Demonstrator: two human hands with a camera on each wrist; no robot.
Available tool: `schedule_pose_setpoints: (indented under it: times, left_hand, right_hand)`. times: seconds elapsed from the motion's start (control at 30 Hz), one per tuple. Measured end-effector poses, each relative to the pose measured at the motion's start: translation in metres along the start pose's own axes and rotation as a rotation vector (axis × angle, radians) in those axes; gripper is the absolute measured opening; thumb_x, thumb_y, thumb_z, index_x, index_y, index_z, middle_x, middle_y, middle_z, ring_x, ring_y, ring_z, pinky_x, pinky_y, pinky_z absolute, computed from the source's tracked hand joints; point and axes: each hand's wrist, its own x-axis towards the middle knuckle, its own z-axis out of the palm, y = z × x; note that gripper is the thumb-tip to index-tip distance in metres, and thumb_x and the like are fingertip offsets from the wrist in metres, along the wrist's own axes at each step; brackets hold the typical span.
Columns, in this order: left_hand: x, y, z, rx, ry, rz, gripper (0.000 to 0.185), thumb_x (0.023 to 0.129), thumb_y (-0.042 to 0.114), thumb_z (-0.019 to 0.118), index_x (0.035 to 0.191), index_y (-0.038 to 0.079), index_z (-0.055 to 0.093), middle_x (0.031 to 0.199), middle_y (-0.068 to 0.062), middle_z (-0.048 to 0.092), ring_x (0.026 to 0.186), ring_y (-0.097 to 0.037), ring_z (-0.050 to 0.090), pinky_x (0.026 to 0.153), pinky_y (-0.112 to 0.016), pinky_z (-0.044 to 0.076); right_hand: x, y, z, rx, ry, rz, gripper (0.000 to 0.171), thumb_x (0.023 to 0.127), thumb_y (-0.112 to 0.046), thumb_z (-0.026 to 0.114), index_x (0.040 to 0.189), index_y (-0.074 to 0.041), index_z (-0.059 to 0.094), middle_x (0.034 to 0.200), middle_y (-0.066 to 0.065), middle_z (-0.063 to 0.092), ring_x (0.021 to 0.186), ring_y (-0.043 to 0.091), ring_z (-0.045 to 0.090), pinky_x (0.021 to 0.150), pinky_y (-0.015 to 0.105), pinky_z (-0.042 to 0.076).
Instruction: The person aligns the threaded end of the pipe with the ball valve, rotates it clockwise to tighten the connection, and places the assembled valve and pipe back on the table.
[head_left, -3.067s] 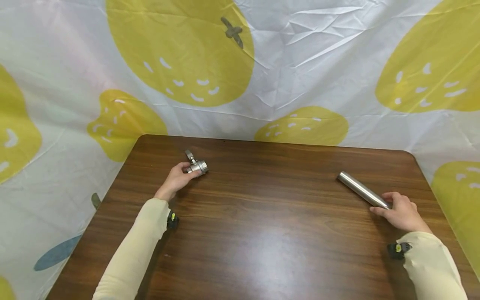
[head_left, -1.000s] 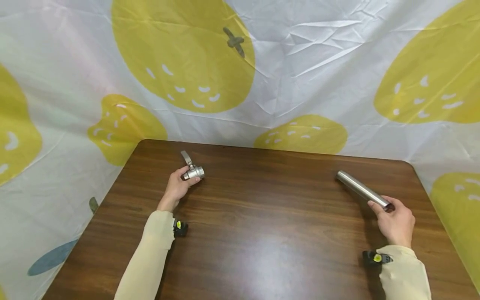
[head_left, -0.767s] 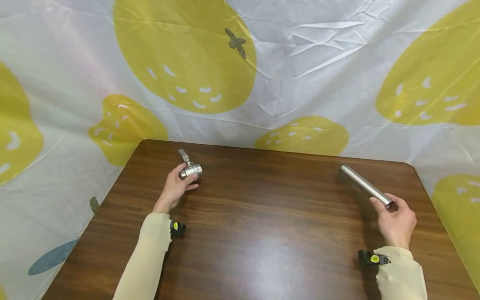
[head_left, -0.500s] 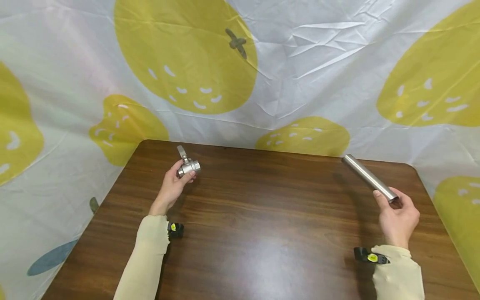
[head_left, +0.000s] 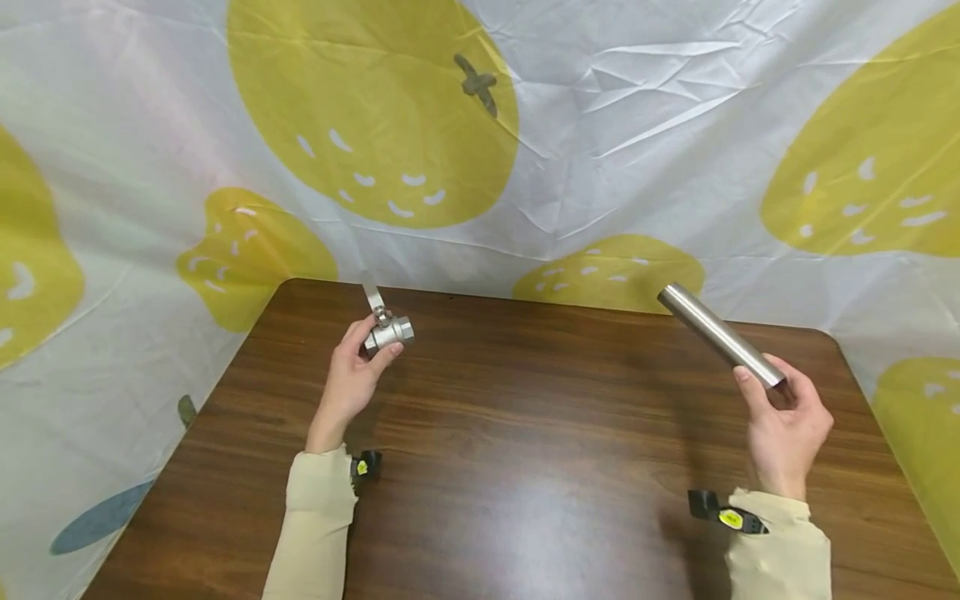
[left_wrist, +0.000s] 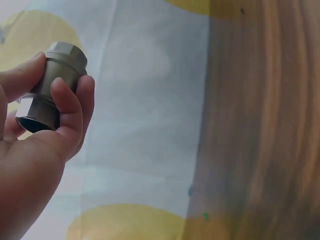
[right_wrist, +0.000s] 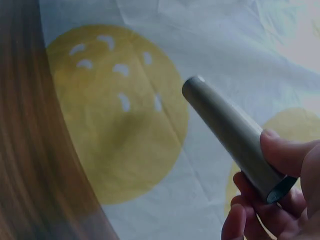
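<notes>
On the left of the head view, my left hand (head_left: 352,377) holds a metal ball valve (head_left: 389,334) between thumb and fingers, above the table. Its flat lever handle points up and away from me. In the left wrist view the fingers curl round the valve body (left_wrist: 56,75), and the lever is hidden. Over on the right, my right hand (head_left: 787,425) grips the near end of a straight hollow metal pipe (head_left: 722,335). The pipe slants up to the far left, raised off the table. In the right wrist view the pipe's (right_wrist: 227,132) open near end shows beside the thumb.
A brown wood-grain table (head_left: 517,450) with rounded far corners lies under both hands. Behind and beside it hangs a white cloth (head_left: 555,167) printed with yellow fruit. A small black camera device sits at each wrist.
Both hands have lifted their pieces off the table toward the camera. The pipe's far end has risen and shifted left in the last half second; the valve has moved slightly right.
</notes>
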Motion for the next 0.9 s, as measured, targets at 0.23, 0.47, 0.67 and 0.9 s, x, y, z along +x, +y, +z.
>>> schedule_pose_setpoints:
  times: [0.23,0.47,0.67,0.9]
  left_hand:
    - [-0.008,0.016,0.013,-0.051,-0.023,0.078,0.052,0.088,0.003,0.068,0.137,0.002,0.05,0.126,-0.015,0.05,0.105,-0.016,0.051,0.084,-0.01,0.05]
    - [-0.014,0.029,0.028,-0.099,-0.071,0.126,0.048,0.088,0.002,0.068,0.133,-0.002,0.051,0.122,-0.016,0.052,0.103,-0.016,0.053,0.083,-0.013,0.05]
    - [-0.017,0.04,0.038,-0.128,-0.125,0.184,0.045,0.087,0.0,0.068,0.13,0.0,0.053,0.12,-0.017,0.053,0.101,-0.017,0.054,0.081,-0.015,0.052]
    - [-0.021,0.059,0.042,-0.144,-0.179,0.263,0.045,0.086,-0.003,0.068,0.128,-0.001,0.054,0.12,-0.016,0.053,0.099,-0.016,0.055,0.08,-0.017,0.053]
  right_hand:
    - [-0.01,-0.009,0.015,0.064,-0.043,-0.049,0.031,0.075,0.009,0.077,0.104,0.008,0.068,0.087,0.0,0.071,0.076,0.006,0.064,0.066,0.012,0.05]
    - [-0.019,-0.015,0.026,0.224,-0.109,-0.069,0.033,0.074,0.016,0.073,0.106,0.014,0.065,0.092,0.008,0.071,0.082,0.012,0.067,0.07,0.016,0.053]
    - [-0.029,-0.021,0.031,0.252,-0.166,-0.167,0.034,0.074,0.019,0.071,0.106,0.019,0.062,0.091,0.009,0.07,0.083,0.012,0.065,0.07,0.016,0.052]
    - [-0.032,-0.024,0.036,0.341,-0.239,-0.201,0.035,0.073,0.025,0.066,0.107,0.024,0.058,0.09,0.012,0.07,0.081,0.015,0.064,0.07,0.018,0.053]
